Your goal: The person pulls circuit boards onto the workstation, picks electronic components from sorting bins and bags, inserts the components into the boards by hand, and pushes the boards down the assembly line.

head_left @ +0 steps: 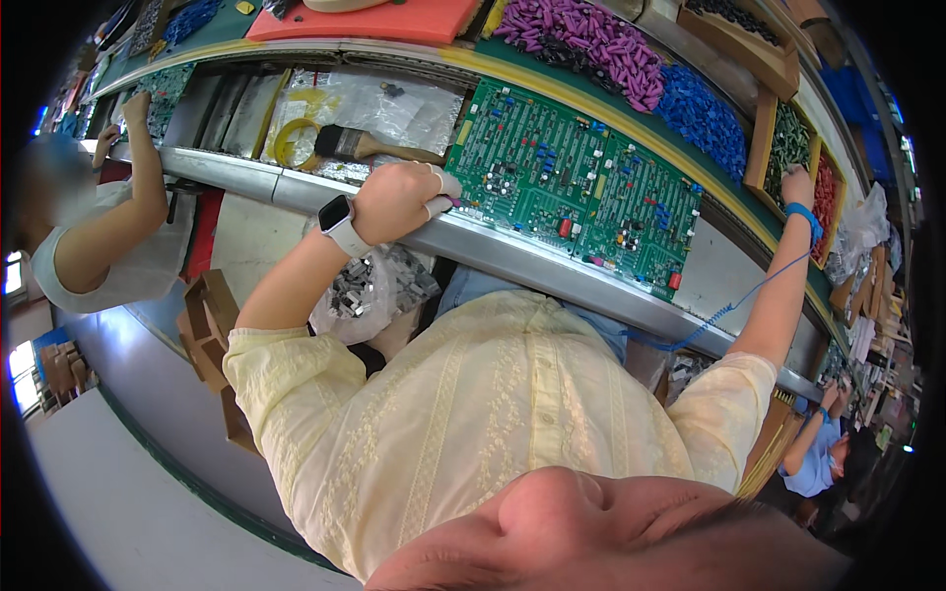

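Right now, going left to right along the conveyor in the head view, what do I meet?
Yellow tape roll → paintbrush → left hand on the rail → green circuit boards → right hand at the red parts bin.

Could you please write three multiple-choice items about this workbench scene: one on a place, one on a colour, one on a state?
1. Where does the black-bristled paintbrush with the wooden handle lie?
A. left of the two green circuit boards
B. on the purple parts
C. in a red bin

2. What colour is the band on the right wrist?
A. yellow
B. blue
C. white

3. How is the left hand now?
A. flat and open on the orange foam
B. hanging below the rail
C. curled, resting at the metal rail by the boards

Answers: 1 A, the brush lies on clear plastic left of the green circuit boards. 2 B, a blue band with a coiled blue cord shows there. 3 C, its fingers are bent at the metal rail, with a small pink part at their tips.
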`<state>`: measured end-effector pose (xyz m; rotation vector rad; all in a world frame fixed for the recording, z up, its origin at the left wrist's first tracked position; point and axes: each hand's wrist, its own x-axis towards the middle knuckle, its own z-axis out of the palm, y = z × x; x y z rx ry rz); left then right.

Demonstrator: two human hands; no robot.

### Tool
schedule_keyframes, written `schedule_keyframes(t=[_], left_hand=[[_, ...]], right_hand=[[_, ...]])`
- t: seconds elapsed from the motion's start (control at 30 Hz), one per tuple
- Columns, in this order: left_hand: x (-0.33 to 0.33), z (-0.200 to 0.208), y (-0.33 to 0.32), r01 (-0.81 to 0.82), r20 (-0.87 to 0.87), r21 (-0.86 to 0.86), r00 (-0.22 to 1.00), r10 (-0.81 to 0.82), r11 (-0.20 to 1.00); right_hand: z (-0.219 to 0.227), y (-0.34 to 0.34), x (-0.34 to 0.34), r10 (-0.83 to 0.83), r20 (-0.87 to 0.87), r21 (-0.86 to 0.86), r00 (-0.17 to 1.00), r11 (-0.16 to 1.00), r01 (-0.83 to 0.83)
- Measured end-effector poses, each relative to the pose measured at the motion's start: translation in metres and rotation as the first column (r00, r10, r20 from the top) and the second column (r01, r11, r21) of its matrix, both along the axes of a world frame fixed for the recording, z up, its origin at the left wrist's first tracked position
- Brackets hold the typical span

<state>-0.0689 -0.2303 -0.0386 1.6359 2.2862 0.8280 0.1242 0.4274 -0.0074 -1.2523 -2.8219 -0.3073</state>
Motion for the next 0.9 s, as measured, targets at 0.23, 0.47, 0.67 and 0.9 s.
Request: schedule_keyframes(t=[0.23, 0.47, 0.67, 0.9], left_hand=[[0.000, 0.001, -0.003, -0.006, -0.061, -0.053, 0.998, 0.003, 0.999], [0.009, 0.005, 0.003, 0.006, -0.178, -0.143, 0.984, -0.032, 0.990], [0.012, 0.016, 0.008, 0.038, -0.167, -0.139, 0.984, -0.061, 0.990], [0.020, 0.049, 0.054, -0.071, -0.026, -0.002, 0.997, 0.071, 0.997]], right_hand=[[-0.001, -0.005, -0.017, -0.080, 0.013, -0.122, 0.997, 0.989, 0.081], [-0.036, 0.037, -0.015, 0.093, -0.072, 0.047, 0.993, 0.995, -0.090], [-0.046, 0.062, -0.002, 0.034, -0.142, 0.007, 0.989, 0.999, -0.034], [-0.034, 0.050, -0.002, 0.056, -0.303, 0.014, 0.951, 0.998, -0.054]])
